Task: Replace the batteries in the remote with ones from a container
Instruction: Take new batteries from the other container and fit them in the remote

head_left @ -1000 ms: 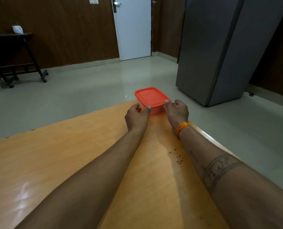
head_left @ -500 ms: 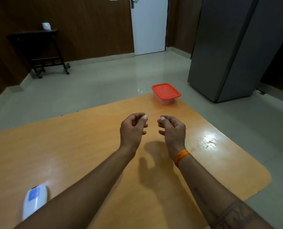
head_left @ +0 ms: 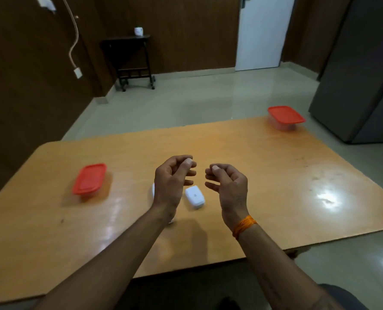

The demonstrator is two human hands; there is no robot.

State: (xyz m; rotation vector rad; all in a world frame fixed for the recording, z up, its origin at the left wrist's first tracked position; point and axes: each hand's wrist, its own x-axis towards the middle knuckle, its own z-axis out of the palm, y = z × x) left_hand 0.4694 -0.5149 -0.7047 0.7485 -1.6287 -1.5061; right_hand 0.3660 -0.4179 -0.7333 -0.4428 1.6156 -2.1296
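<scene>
My left hand (head_left: 171, 183) and my right hand (head_left: 228, 186) hover side by side above the middle of the orange table (head_left: 264, 175), fingers loosely curled and holding nothing. Between them lies a small white rounded piece (head_left: 194, 196), flat on the tabletop. A second white object, likely the remote (head_left: 153, 189), is mostly hidden under my left hand and wrist. One red-lidded container (head_left: 89, 179) sits to the left, lid on. Another red-lidded container (head_left: 285, 117) stands at the table's far right corner, also with its lid on.
A grey cabinet (head_left: 365, 86) stands on the floor just right of the far corner. A dark side table (head_left: 132, 61) is against the back wall beside a white door (head_left: 262, 34). The table's near edge runs close to my body.
My hands let go of the far red-lidded container and drew back toward me. The view swung left and widened, bringing the white pieces and the left container into sight.
</scene>
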